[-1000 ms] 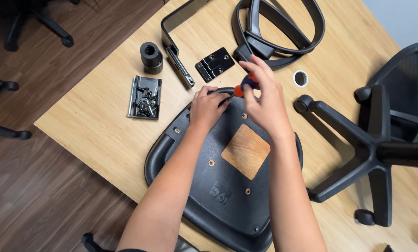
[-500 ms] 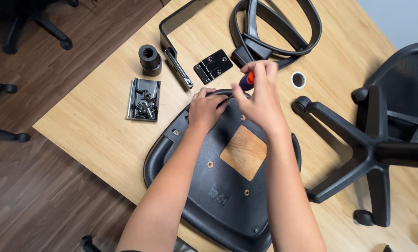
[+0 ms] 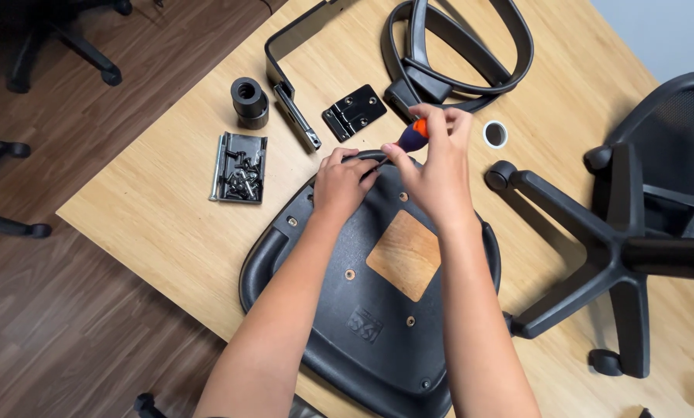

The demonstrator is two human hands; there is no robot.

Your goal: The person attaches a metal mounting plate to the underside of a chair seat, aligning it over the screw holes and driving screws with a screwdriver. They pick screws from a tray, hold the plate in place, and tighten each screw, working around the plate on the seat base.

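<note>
A black chair seat (image 3: pixel 354 310) lies underside up on the wooden table, with a square wooden patch (image 3: pixel 406 255) showing through its middle. My right hand (image 3: pixel 438 166) grips a screwdriver with an orange and purple handle (image 3: pixel 413 136) at the seat's far rim. My left hand (image 3: pixel 345 180) rests on that same rim, fingers pinched beside the screwdriver's tip. What the fingers pinch is hidden.
A tray of screws (image 3: pixel 240 166), a black cylinder (image 3: pixel 249 101), a hinged metal plate (image 3: pixel 354 111) and a metal bracket (image 3: pixel 294 54) lie beyond the seat. Black armrest loops (image 3: pixel 471 46) and a white ring (image 3: pixel 495 134) sit farther back. A star-shaped chair base (image 3: pixel 610 255) lies right.
The view has shifted slightly; my right hand with the screwdriver has turned a little at the seat's rim. My left hand stays put.
</note>
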